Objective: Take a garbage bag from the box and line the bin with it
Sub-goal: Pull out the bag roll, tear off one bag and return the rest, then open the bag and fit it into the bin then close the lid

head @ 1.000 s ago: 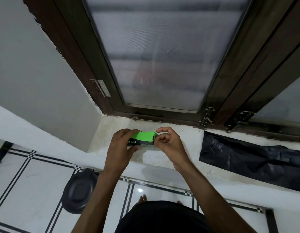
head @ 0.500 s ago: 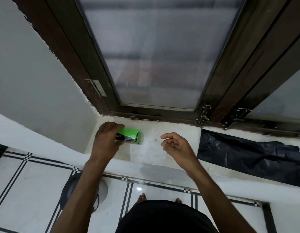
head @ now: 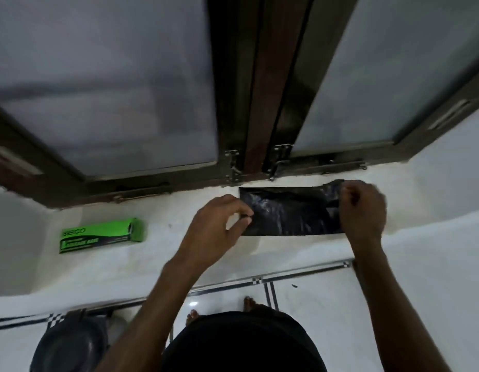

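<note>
The green cardboard garbage-bag box (head: 102, 235) lies apart at the left of the white surface (head: 179, 253). The folded black plastic garbage bag (head: 289, 212), long axis left-to-right, is pinched at each end by left hand (head: 214, 226) and right hand (head: 363, 208).

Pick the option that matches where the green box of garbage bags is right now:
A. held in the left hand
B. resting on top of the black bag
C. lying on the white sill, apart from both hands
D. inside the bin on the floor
C: the green box lies alone on the white sill, while the left hand and right hand both pinch the black bag further right.
</note>
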Motion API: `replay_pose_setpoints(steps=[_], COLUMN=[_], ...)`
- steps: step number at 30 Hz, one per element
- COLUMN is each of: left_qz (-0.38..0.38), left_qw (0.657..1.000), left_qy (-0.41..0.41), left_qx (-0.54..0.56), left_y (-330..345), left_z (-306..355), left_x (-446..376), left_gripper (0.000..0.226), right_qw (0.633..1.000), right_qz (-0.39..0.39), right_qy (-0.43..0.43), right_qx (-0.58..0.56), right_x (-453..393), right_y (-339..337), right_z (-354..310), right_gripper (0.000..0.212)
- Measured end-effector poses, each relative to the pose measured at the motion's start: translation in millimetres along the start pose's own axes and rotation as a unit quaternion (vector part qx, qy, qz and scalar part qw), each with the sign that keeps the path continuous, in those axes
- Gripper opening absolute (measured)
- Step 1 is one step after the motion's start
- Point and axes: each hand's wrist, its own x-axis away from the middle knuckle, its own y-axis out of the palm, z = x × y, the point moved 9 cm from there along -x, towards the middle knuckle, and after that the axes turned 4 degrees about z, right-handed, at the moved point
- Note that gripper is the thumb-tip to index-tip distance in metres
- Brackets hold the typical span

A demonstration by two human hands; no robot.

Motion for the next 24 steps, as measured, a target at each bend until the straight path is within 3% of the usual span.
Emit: replay_pose_setpoints(steps=[2,4,6,10,13,15,17,19,21,24], left_qz=[-0.030,-0.060,-0.085,-0.099,-0.101,-0.106,-0.123,-0.147,-0.154,-0.093], left_qw=[0.999,0.997,0.995,0.994,0.992,0.988,0.985,0.983,0.985,0.994], left_qy=[0.021,0.035,0.033,0.011,-0.018,-0.038,-0.042,-0.036,-0.028,0.032], left_qx=[0.015,0.021,0.027,0.051,0.080,0.103,0.111,0.100,0.078,0.041], left_y=[26,46,64,82,91,98,107,117,122,113], left_z=[22,37,48,60,62,66,75,84,88,92], left_x=[-10,-16,-22,-23,-17,-11,-4,5,12,20], left_gripper=[0.009,0.007,0.007,0.009,0.011,0.014,0.028,0.054,0.071,0.049], right_qw=[0.995,0.991,0.987,0.994,0.990,0.957,0.900,0.851,0.828,0.810], right_qz=[0.020,-0.019,-0.062,-0.083,-0.120,-0.181,-0.243,-0.282,-0.288,-0.283], right_qy=[0.013,0.058,0.079,0.040,0.009,0.066,0.144,0.188,0.193,0.176], right_qx=[0.099,0.119,0.127,0.060,-0.066,-0.215,-0.332,-0.401,-0.441,-0.483], right_x=[-18,-27,-33,-36,-18,2,25,46,63,88], right_y=[-10,-6,-2,-3,-7,-7,-4,-5,-12,-26], right_z=[35,66,83,80,68,63,56,43,30,16], right_gripper=[0.029,0.040,0.036,0.008,0.010,0.017,0.022,0.023,0.023,0.034])
